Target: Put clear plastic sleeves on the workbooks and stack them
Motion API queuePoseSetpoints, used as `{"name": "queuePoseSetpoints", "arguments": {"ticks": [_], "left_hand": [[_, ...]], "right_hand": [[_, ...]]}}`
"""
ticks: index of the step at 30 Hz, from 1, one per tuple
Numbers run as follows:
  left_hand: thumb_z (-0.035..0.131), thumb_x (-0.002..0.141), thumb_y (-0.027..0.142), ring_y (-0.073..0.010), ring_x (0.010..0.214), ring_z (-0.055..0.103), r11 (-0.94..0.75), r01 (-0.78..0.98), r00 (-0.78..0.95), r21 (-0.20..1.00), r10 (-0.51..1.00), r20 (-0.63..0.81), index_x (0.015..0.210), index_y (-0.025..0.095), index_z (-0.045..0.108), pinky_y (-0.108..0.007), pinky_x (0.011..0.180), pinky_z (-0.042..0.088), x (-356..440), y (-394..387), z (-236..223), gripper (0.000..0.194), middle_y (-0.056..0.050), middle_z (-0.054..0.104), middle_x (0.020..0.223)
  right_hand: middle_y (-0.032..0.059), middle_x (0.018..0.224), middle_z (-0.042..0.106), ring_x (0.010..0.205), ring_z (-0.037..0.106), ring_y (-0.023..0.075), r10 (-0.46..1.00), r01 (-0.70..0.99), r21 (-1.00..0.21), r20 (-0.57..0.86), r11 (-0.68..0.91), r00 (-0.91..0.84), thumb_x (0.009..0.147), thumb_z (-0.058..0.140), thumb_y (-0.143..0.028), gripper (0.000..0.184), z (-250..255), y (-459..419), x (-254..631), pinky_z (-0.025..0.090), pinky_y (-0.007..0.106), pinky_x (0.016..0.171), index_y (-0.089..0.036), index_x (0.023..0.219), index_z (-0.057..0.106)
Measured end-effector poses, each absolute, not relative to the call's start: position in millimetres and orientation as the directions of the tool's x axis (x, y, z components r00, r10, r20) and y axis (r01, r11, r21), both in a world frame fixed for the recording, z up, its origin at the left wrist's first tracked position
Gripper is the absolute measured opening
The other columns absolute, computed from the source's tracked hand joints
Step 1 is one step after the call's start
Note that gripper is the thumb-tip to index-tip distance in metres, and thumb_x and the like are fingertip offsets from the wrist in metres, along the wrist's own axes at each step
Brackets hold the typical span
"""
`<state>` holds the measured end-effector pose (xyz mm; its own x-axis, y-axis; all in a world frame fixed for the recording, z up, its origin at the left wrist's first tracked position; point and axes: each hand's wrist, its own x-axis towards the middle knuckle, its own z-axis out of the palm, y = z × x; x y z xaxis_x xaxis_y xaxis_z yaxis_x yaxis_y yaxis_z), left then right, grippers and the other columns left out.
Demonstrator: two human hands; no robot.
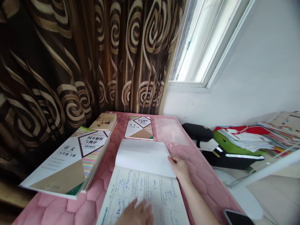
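- Open workbook (150, 187) on pink cover (91, 203), in front of person.
- Right hand (180, 168) pinches white leaf (142, 157) at workbook's right edge.
- Left hand (138, 214) loose, fingers spread over lower page; contact unclear.
- Light edge pinch, flat left palm should avoid creases.
- Book stack (67, 162) left of workbook; single book (140, 127) just beyond, likely limiting room.

Daylight glares through the window (198, 43); the left hand (137, 214) is blurred.
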<state>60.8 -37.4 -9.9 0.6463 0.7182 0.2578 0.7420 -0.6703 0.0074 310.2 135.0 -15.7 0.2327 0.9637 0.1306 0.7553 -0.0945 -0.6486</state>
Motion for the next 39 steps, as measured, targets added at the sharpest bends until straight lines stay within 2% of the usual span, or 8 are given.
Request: {"name": "queuePoseSetpoints", "arguments": {"ticks": [7, 12, 15, 18, 21, 25, 30, 39], "left_hand": [[0.03, 0.094, 0.041, -0.0267, 0.143, 0.009, -0.443, 0.882, 0.457, 0.16, 0.888, -0.06, 0.148, 0.019, 0.02, -0.055, 0.115, 0.013, 60.4, 47.8, 16.9, 0.059, -0.005, 0.011, 0.155], [0.024, 0.093, 0.049, -0.0259, 0.144, -0.001, -0.383, 0.89, 0.424, 0.247, 0.895, -0.139, 0.149, 0.019, 0.008, -0.054, 0.115, 0.003, 66.1, 56.7, 12.0, 0.065, -0.006, -0.002, 0.156], [0.026, 0.093, 0.048, -0.0301, 0.143, 0.004, -0.229, 0.945, 0.269, 0.233, 0.95, -0.158, 0.148, 0.025, 0.016, -0.057, 0.113, 0.007, 65.5, 63.2, 11.9, 0.06, -0.007, 0.005, 0.156], [0.032, 0.094, 0.037, -0.0374, 0.14, 0.018, 0.09, 0.984, -0.075, 0.153, 0.992, -0.099, 0.144, 0.028, 0.032, -0.06, 0.107, 0.021, 50.8, 72.1, 12.7, 0.051, -0.012, 0.021, 0.155], [0.035, 0.093, 0.029, -0.0351, 0.128, 0.041, 0.261, 0.938, -0.278, 0.229, 0.96, 0.042, 0.134, 0.025, 0.049, -0.05, 0.096, 0.039, 25.7, 77.4, 9.9, 0.043, -0.018, 0.04, 0.143], [0.047, 0.088, 0.022, -0.0224, 0.101, 0.059, 0.234, 0.865, -0.306, 0.443, 0.947, 0.098, 0.116, 0.016, 0.059, -0.034, 0.091, 0.043, 0.1, 77.6, 6.3, 0.032, -0.013, 0.06, 0.109], [0.052, 0.084, 0.018, -0.0191, 0.092, 0.063, 0.237, 0.828, -0.298, 0.508, 0.954, 0.041, 0.115, 0.015, 0.054, -0.027, 0.08, 0.044, -5.4, 78.8, 6.3, 0.03, -0.012, 0.063, 0.105], [0.05, 0.087, 0.018, -0.0183, 0.086, 0.064, 0.198, 0.78, -0.37, 0.594, 0.911, 0.183, 0.103, 0.015, 0.047, -0.026, 0.074, 0.046, -0.1, 87.6, 3.5, 0.017, -0.009, 0.063, 0.093]], "right_hand": [[0.0079, 0.076, 0.071, 0.073, 0.066, 0.0215, 0.963, 0.833, -0.542, 0.153, -0.107, 0.223, 0.086, 0.039, -0.044, 0.038, -20.8, 133.9, 309.6, 0.041, 0.026, 0.059, -0.018, 0.08, 0.066], [0.0105, 0.094, 0.071, 0.089, 0.066, 0.0228, 0.952, 0.813, -0.579, 0.215, -0.056, 0.219, 0.085, 0.043, -0.039, 0.034, -26.0, 135.2, 309.5, 0.045, 0.028, 0.075, -0.015, 0.103, 0.06], [0.011, 0.1, 0.069, 0.094, 0.065, 0.0235, 0.96, 0.805, -0.593, 0.212, -0.024, 0.184, 0.085, 0.042, -0.035, 0.034, -25.1, 135.1, 310.8, 0.045, 0.03, 0.081, -0.015, 0.106, 0.059], [0.0115, 0.097, 0.07, 0.093, 0.065, 0.0244, 0.963, 0.817, -0.572, 0.17, -0.075, 0.207, 0.086, 0.041, -0.035, 0.035, -22.3, 133.8, 311.0, 0.046, 0.03, 0.079, -0.014, 0.11, 0.057], [0.0132, 0.097, 0.069, 0.093, 0.066, 0.0253, 0.96, 0.836, -0.534, 0.147, -0.127, 0.24, 0.088, 0.04, -0.038, 0.04, -22.1, 133.0, 309.4, 0.046, 0.03, 0.076, -0.013, 0.115, 0.055], [0.0125, 0.108, 0.067, 0.094, 0.065, 0.0231, 0.963, 0.801, -0.59, 0.142, -0.104, 0.229, 0.087, 0.041, -0.037, 0.042, -26.4, 132.6, 307.6, 0.046, 0.03, 0.078, -0.016, 0.12, 0.054], [0.0088, 0.116, 0.063, 0.098, 0.063, 0.0207, 0.961, 0.729, -0.684, 0.181, -0.029, 0.209, 0.086, 0.041, -0.034, 0.039, -25.8, 127.2, 305.8, 0.047, 0.03, 0.082, -0.021, 0.12, 0.056], [0.008, 0.119, 0.057, 0.097, 0.061, 0.0185, 0.977, 0.865, -0.493, 0.121, -0.096, 0.177, 0.092, 0.036, -0.027, 0.033, -10.6, 120.2, 297.8, 0.045, 0.027, 0.082, -0.024, 0.112, 0.062]]}}
